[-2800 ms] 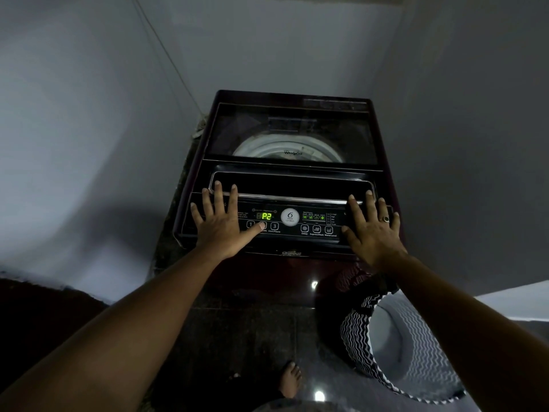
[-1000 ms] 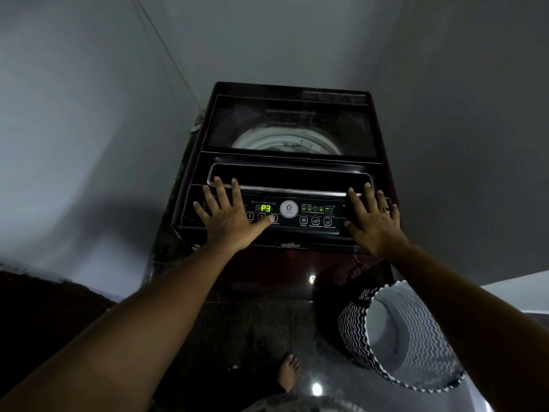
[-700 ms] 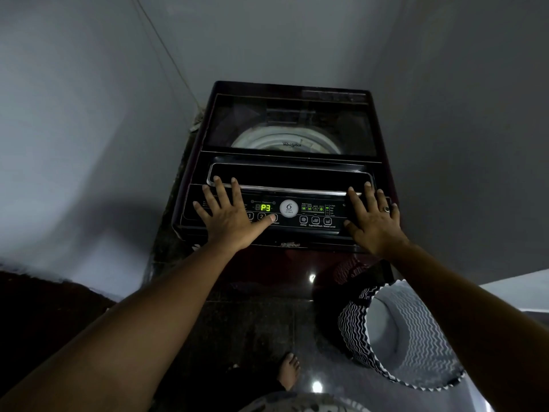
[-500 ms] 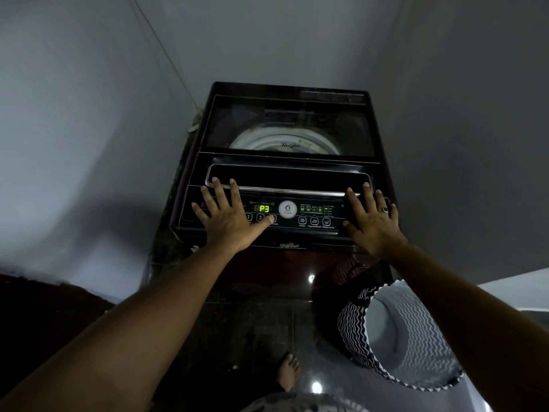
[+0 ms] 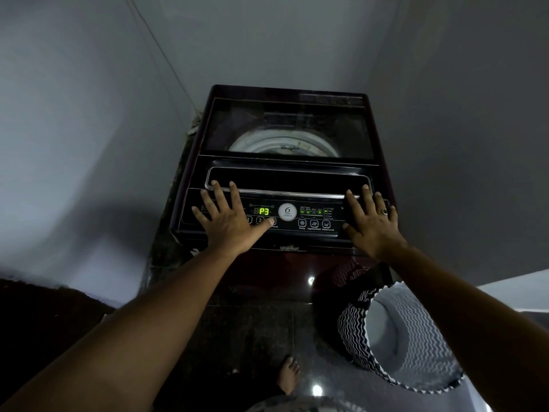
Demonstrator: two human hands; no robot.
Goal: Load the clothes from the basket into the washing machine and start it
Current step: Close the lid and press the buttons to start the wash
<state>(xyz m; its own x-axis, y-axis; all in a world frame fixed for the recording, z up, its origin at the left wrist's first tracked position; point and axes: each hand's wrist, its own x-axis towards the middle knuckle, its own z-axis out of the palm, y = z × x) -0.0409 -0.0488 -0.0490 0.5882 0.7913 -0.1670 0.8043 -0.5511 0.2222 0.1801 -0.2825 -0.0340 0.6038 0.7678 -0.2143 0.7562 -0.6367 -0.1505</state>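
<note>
Two hands: both flat, palms down, fingers straight & spread, gripping nothing; both rest on machine's front panel.
L hand (image 5: 228,224): on left part of control panel; fingertips reach the handle bar; thumb stretched right, tip on a round button just below the display, beside the word "Pause".
R hand (image 5: 371,227): on right end of panel, fingertips over bar's right end; ring (image 5: 385,212) w/ dark stone on one finger.
Washing machine (image 5: 383,173): top-loader, boxy, glossy dark-maroon shell; stands in corner btw two walls, straight ahead of person.
Lid (image 5: 285,117): shut, flat, dark tinted glass, "Whirlpool" printed near its front edge; pale round drum rim (image 5: 267,142) shows thru.
Control panel (image 5: 338,224): glossy black strip across front edge; round buttons w/ small white labels (Delay, ExpressWash, WaterLevel); white round badge (image 5: 287,211) w/ a "6" at centre; small green lit icons right of it.
Display (image 5: 263,211): green segments read "P3".
Handle bar (image 5: 291,194): thin chrome, rounded corners, frames a black recess btw lid & panel.
Basket (image 5: 352,328): on floor at machine's front right, close by; can't tell if touching. Round, soft fabric; black-white zigzag outside, pale grey zigzag lining; mouth faces up toward camera.
Floor (image 5: 252,322): dark polished stone tiles, small light glints.
Foot (image 5: 288,376): bare, on floor in front of machine.
Walls (image 5: 89,114): plain, matte, grey-white; thin cord (image 5: 160,55) runs diagonally down to machine's rear left corner.
</note>
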